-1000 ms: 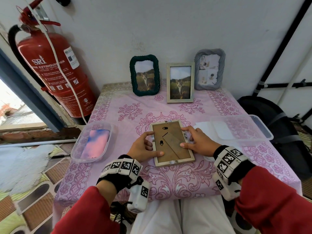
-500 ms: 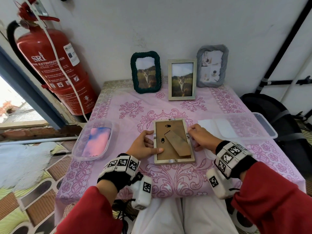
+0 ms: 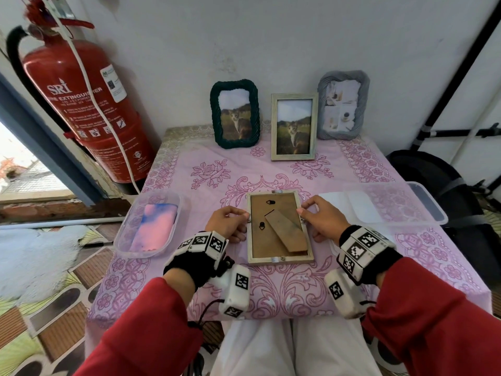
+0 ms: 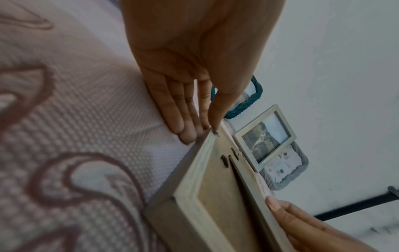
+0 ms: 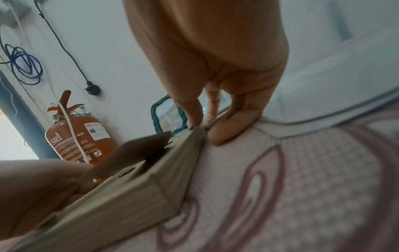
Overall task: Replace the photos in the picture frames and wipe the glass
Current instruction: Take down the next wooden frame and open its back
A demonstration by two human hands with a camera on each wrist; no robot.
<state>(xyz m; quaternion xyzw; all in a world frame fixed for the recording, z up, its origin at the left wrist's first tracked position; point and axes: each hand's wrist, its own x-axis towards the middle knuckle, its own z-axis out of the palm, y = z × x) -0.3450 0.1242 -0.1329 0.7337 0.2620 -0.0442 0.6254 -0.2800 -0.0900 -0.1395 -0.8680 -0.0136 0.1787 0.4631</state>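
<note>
Wooden picture frame (image 3: 279, 226), pale-rimmed, is lying face down at the middle of the pink patterned tablecloth (image 3: 271, 289), its brown backing board and folded stand showing upward. Left hand (image 3: 226, 223) is resting beside the frame's left rim, its fingers (image 4: 183, 122) lying nearly straight and close together, tips touching the rim and thumb meeting the top edge in a light pinch. Right hand (image 3: 322, 221) is sitting at the right rim, thumb and fingertips (image 5: 195, 119) pinching that edge near the far corner. Three more frames are standing along the wall: green rope frame (image 3: 235, 114), pale wooden frame (image 3: 294, 126), grey frame (image 3: 342, 104). Clear tub (image 3: 147, 225) holding a pink-blue cloth is sitting to the left; clear tray (image 3: 423, 210) is sitting to the right.
</note>
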